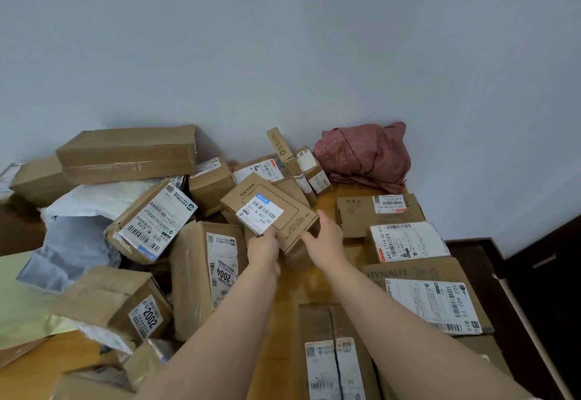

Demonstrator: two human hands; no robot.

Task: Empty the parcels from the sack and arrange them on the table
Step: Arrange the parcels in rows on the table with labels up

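1. The box (294,222), flat and brown with a white label (260,212), is sitting tilted over the right edge of the heap (151,226), in the far half of the table (289,292). Whether it is resting on the parcels beneath it I cannot tell.
2. The left hand (263,250) is gripping the box's near edge. Its thumb (271,234) is pressing on the label's near corner, and the other fingers are curling under the box, out of sight.
3. The right hand (325,237) is holding the near right corner. Its thumb is lying along the near edge and its fingers (322,215) are reaching up the right side, so the corner is lying between them.
4. The heap is spreading out to the left of the box, with brown cartons lying at all angles.
   - One marked "2004" (207,274) is lying just beside the left hand.
   - One marked "2002" (116,302) is lying nearer the camera.
   - A long carton (129,152) is lying on top at the back.
   - Grey and white bags (72,248) are sticking out at the left.
5. A row (405,241) of parcels is lying flat along the table's right side, labels up.
6. Bare table wood is showing between heap and row, under both forearms.
7. The sack (364,156), red and crumpled, is slumping against the wall (283,38) at the table's far end, behind the row.
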